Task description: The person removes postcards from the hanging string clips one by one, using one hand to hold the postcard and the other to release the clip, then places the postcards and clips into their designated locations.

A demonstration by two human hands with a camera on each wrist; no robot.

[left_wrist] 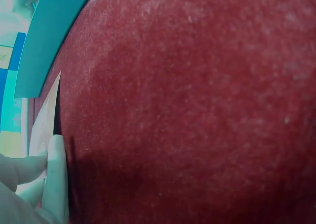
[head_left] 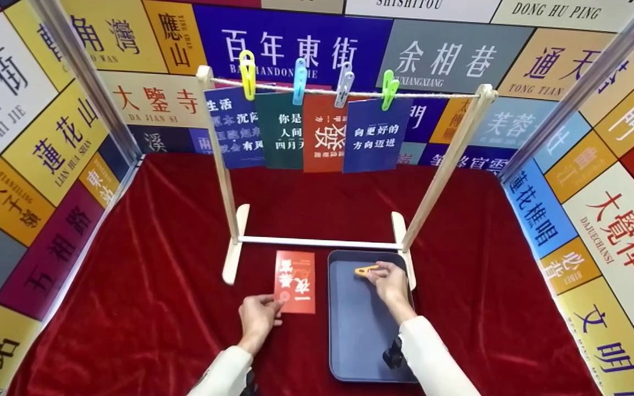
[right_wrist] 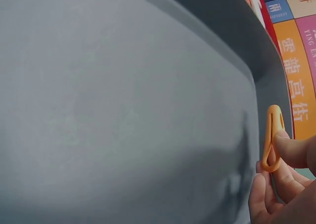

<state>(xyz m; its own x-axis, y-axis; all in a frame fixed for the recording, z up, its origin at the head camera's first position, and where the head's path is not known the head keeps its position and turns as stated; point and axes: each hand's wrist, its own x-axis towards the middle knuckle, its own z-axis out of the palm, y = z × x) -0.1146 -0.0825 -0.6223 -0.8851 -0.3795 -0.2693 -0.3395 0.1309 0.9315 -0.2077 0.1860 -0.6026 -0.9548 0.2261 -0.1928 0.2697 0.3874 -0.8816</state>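
Note:
My left hand [head_left: 259, 318] pinches the lower left edge of a red card [head_left: 298, 283] with white characters, low over the red cloth. In the left wrist view the card [left_wrist: 45, 120] sits between thumb and fingers, tilted up from the cloth. Over the far end of the grey tray [head_left: 369, 330], my right hand [head_left: 389, 283] holds an orange-yellow clothespin [head_left: 365, 270]. The right wrist view shows this clothespin [right_wrist: 272, 137] between thumb and fingers, beside the tray wall.
Behind the hands stands a wooden rack [head_left: 223, 181] with a string [head_left: 322, 91] across its top. Several cards, such as a blue one [head_left: 377, 143], hang there from coloured clothespins, one of them green [head_left: 388, 91]. Red cloth [head_left: 146, 264] covers the table; printed panels surround it.

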